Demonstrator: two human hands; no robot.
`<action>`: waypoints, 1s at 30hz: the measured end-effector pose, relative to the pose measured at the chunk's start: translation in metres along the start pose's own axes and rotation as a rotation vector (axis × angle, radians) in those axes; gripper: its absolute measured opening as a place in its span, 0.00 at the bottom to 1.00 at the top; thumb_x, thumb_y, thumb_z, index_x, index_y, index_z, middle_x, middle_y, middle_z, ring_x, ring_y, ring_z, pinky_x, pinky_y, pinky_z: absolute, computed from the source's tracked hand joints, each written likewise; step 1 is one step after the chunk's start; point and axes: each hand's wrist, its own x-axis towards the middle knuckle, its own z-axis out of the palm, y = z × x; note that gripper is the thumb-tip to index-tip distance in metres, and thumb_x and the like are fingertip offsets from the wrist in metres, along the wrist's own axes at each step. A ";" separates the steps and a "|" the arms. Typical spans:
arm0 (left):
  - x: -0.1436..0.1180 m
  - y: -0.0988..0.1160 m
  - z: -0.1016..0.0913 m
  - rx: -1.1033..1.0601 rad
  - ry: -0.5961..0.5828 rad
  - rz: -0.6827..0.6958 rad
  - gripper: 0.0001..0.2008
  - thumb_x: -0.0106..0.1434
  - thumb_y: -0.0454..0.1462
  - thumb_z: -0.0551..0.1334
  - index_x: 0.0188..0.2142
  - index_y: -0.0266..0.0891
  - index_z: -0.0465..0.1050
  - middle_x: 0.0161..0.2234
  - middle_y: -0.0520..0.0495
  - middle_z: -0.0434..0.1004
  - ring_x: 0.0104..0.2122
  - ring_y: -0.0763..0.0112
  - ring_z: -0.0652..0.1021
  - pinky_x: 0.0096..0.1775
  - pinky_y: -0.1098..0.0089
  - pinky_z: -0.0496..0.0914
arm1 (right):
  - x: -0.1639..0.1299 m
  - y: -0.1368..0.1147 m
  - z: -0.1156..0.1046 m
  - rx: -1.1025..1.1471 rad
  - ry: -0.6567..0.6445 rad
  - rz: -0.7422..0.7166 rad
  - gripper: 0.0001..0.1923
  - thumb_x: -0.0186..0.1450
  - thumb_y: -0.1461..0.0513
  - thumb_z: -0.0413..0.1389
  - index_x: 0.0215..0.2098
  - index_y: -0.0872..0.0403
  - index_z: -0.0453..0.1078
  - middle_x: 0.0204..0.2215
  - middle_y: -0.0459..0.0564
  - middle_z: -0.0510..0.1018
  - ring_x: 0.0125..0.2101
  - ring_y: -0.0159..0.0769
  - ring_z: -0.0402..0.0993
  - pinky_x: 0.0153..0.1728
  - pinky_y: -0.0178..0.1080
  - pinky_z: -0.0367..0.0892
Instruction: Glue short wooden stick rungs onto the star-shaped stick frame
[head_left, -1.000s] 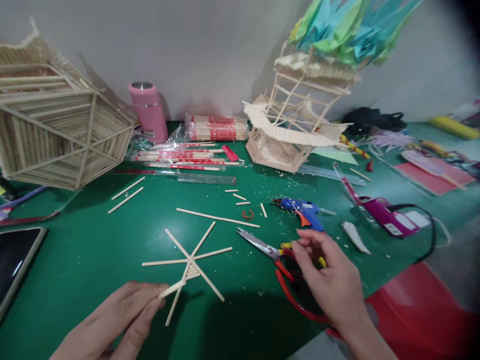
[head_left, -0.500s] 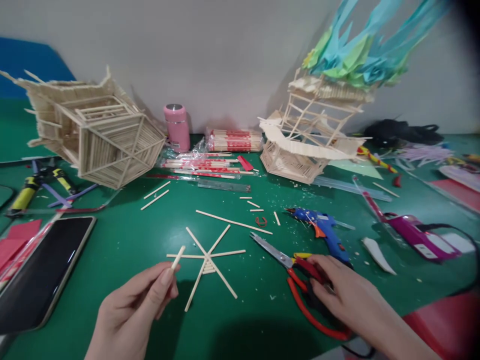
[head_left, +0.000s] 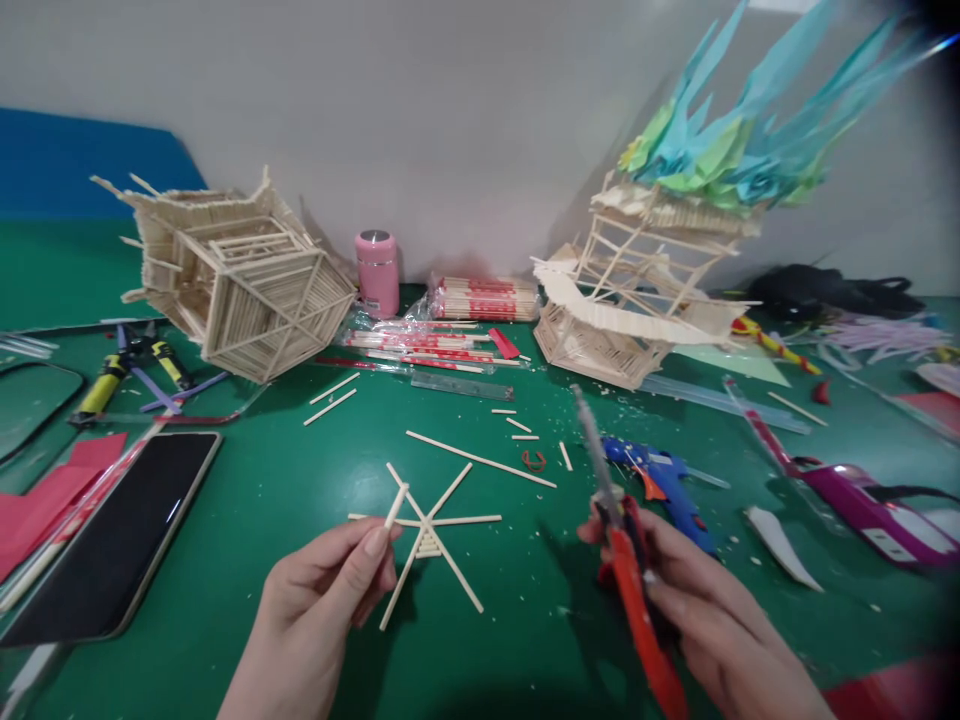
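Between thumb and fingers, my left hand [head_left: 322,600] pinches a short wooden stick [head_left: 397,506], its end pointing up. Just right of that hand, a star of crossed wooden sticks [head_left: 459,570] lies flat on the green table [head_left: 510,660], with several short pieces set across one of its gaps. My right hand [head_left: 697,590] is closed around red-handled scissors [head_left: 637,610], lifted off the table with the blades pointing up and away. A longer stick [head_left: 480,459] and several small cut pieces [head_left: 565,456] lie beyond the star.
Right of the scissors lies a blue glue gun [head_left: 667,485], with a purple tool [head_left: 862,510] farther right. Two stick-built models [head_left: 270,310] stand at the back, near a pink flask [head_left: 377,275] and bundled sticks [head_left: 486,298]. A phone [head_left: 120,540] lies on the left.
My right hand has picked the scissors up from the table and turned their blades upward. My left hand has moved right with the stick, closer to the star. The view has shifted slightly.
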 end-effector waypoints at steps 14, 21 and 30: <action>0.007 0.004 0.009 0.000 -0.026 0.091 0.13 0.54 0.46 0.63 0.28 0.39 0.77 0.19 0.52 0.70 0.19 0.78 0.64 0.20 0.78 0.59 | 0.010 -0.027 0.051 -0.532 -0.214 -0.412 0.32 0.43 0.65 0.58 0.46 0.48 0.58 0.31 0.49 0.76 0.25 0.43 0.75 0.20 0.40 0.68; 0.007 -0.006 0.009 0.121 -0.044 0.283 0.08 0.55 0.41 0.61 0.30 0.41 0.78 0.24 0.49 0.77 0.24 0.72 0.74 0.26 0.75 0.69 | 0.006 -0.015 0.066 -0.538 -0.265 -0.422 0.31 0.44 0.65 0.58 0.46 0.50 0.56 0.35 0.52 0.75 0.29 0.43 0.75 0.24 0.39 0.70; 0.006 -0.008 0.011 0.271 -0.083 0.441 0.08 0.58 0.36 0.58 0.32 0.44 0.77 0.31 0.49 0.79 0.28 0.71 0.76 0.29 0.75 0.71 | -0.001 -0.025 0.070 -0.505 -0.276 -0.330 0.31 0.46 0.63 0.61 0.47 0.51 0.56 0.38 0.53 0.75 0.34 0.43 0.75 0.31 0.41 0.72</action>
